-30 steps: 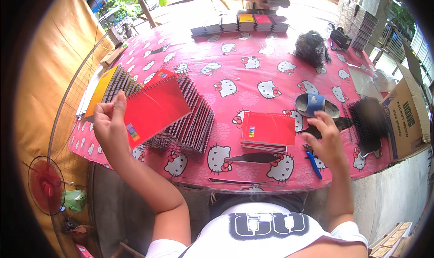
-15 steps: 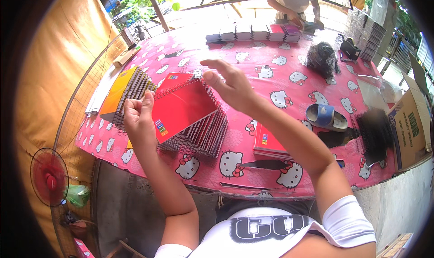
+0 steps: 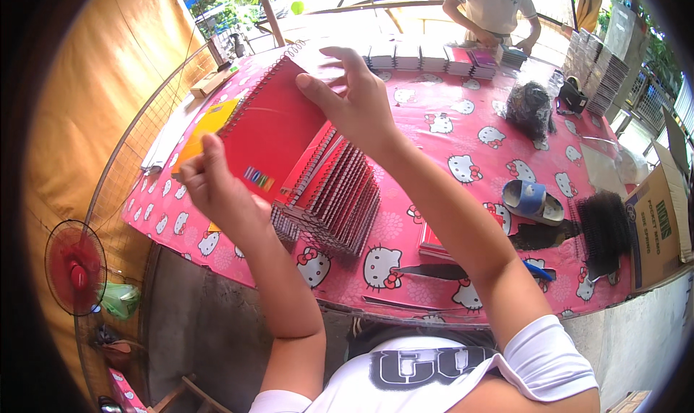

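L hand (image 3: 225, 192) is closed on a red notebook (image 3: 278, 120), gripping it at the lower L, thumb up nr the spiral. Notebook's tilted, cover showing, raised over the tbl; its wire coil (image 3: 296, 48) pokes out past the top end. R hand (image 3: 354, 98) is wide, thumb & fingers apart, at the notebook's upper R edge; can't tell if the thumb touches. Just below/R: tall red stack (image 3: 340, 199), spirals outward. Behind the notebook, L side: yellow notebooks (image 3: 210, 127), partly hidden. Under the R forearm: small red pile (image 3: 434, 245), mostly covered, w/ blue-handled tool (image 3: 536, 270) nr the elbow. Further R: blue slipper (image 3: 533, 200), then black coils (image 3: 603, 232) beside a carton (image 3: 656, 221). Far side: notebook row (image 3: 426, 57), co-worker (image 3: 499, 11) standing behind. Lower L, off the tbl (image 3: 408, 127): red fan (image 3: 76, 268).
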A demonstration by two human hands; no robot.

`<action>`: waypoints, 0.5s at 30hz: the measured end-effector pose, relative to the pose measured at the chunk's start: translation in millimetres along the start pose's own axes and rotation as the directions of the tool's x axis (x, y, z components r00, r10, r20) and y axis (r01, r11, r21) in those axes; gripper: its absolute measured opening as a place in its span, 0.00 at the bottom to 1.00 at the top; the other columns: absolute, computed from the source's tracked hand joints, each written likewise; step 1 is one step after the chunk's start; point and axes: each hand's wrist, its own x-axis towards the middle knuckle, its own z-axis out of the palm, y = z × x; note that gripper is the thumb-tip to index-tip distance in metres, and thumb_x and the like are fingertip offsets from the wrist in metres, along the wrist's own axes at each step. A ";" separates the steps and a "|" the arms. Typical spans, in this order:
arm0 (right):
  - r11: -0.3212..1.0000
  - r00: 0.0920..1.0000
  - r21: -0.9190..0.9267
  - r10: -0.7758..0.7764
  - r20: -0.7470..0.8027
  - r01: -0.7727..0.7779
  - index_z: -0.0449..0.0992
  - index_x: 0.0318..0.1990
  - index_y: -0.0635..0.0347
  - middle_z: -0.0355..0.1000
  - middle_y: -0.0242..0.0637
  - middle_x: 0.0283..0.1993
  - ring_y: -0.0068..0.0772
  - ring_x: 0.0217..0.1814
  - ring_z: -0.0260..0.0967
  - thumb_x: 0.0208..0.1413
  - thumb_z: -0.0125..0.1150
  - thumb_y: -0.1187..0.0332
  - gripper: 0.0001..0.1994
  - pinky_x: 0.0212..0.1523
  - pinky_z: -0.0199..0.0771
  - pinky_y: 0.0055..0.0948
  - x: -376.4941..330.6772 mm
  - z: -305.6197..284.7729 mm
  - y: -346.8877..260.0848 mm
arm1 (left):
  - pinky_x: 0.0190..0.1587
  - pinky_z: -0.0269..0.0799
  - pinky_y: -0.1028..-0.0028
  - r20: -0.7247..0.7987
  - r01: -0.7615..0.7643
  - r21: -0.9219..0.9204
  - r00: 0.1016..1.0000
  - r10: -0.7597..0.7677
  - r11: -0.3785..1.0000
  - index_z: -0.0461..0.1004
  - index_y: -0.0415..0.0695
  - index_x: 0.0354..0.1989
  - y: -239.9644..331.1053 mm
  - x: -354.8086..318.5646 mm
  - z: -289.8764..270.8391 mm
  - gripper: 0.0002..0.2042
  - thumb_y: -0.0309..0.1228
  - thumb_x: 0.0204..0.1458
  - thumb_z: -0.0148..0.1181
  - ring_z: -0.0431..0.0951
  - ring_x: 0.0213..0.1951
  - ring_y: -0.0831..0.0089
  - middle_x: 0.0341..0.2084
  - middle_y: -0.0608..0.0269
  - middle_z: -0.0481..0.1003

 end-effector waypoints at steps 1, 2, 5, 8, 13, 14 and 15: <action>0.982 0.978 -0.103 0.171 0.122 -0.159 0.76 0.44 0.65 0.75 0.49 0.37 0.42 0.43 0.73 0.52 0.65 0.56 0.20 0.42 0.73 0.35 5.1 -0.3 0.2 | 0.32 0.67 0.81 0.051 -0.002 0.109 0.999 -0.004 0.994 0.58 0.46 0.23 -14.6 8.4 -11.6 0.17 0.34 0.55 0.63 0.66 0.26 0.83 0.22 0.68 0.67; 0.927 0.913 -0.230 0.346 0.217 -0.297 0.76 0.44 0.63 0.76 0.45 0.35 0.36 0.41 0.74 0.51 0.67 0.55 0.21 0.40 0.74 0.31 8.4 -0.6 3.8 | 0.34 0.69 0.80 0.104 -0.004 0.211 0.994 -0.019 0.978 0.58 0.45 0.23 -26.0 13.3 -16.5 0.17 0.34 0.55 0.63 0.68 0.26 0.82 0.23 0.67 0.68; 0.930 0.977 -0.367 0.066 0.203 0.014 0.80 0.37 0.58 0.76 0.41 0.29 0.35 0.34 0.75 0.51 0.66 0.59 0.13 0.37 0.75 0.31 2.9 5.2 44.2 | 0.34 0.70 0.75 0.237 -0.168 0.427 0.969 0.069 0.888 0.57 0.43 0.23 -18.6 -4.6 -14.4 0.18 0.33 0.56 0.61 0.73 0.30 0.76 0.28 0.56 0.76; 0.964 0.974 -0.253 0.128 0.184 -0.079 0.81 0.35 0.61 0.77 0.42 0.29 0.33 0.32 0.76 0.51 0.64 0.60 0.13 0.37 0.75 0.31 -10.3 1.6 55.2 | 0.34 0.70 0.74 0.290 -0.156 0.613 0.956 -0.037 0.774 0.62 0.41 0.25 -18.4 -12.7 -22.6 0.14 0.33 0.56 0.60 0.74 0.30 0.74 0.26 0.57 0.76; 0.960 0.950 -0.005 0.277 0.146 -0.280 0.80 0.34 0.66 0.77 0.45 0.27 0.30 0.30 0.75 0.53 0.61 0.59 0.15 0.32 0.73 0.28 -16.2 -9.8 41.1 | 0.32 0.71 0.75 0.292 -0.120 0.607 0.953 -0.080 0.785 0.68 0.40 0.30 -32.5 -13.4 -33.2 0.09 0.32 0.57 0.59 0.73 0.28 0.78 0.27 0.62 0.76; 0.955 0.953 0.070 0.277 0.122 -0.287 0.79 0.33 0.67 0.76 0.44 0.25 0.29 0.28 0.74 0.54 0.61 0.59 0.16 0.31 0.72 0.29 -18.9 -9.5 41.8 | 0.32 0.70 0.75 0.278 -0.122 0.546 0.960 -0.042 0.829 0.68 0.40 0.31 -35.9 -14.4 -35.1 0.09 0.31 0.57 0.59 0.73 0.28 0.79 0.27 0.63 0.76; 0.954 0.954 0.063 0.285 0.098 -0.292 0.78 0.31 0.67 0.74 0.43 0.23 0.29 0.26 0.71 0.55 0.60 0.59 0.16 0.30 0.70 0.30 -21.6 -8.8 42.9 | 0.33 0.70 0.78 0.277 -0.138 0.480 0.961 0.000 0.866 0.68 0.39 0.32 -39.9 -14.8 -33.7 0.08 0.29 0.57 0.58 0.74 0.30 0.81 0.28 0.63 0.76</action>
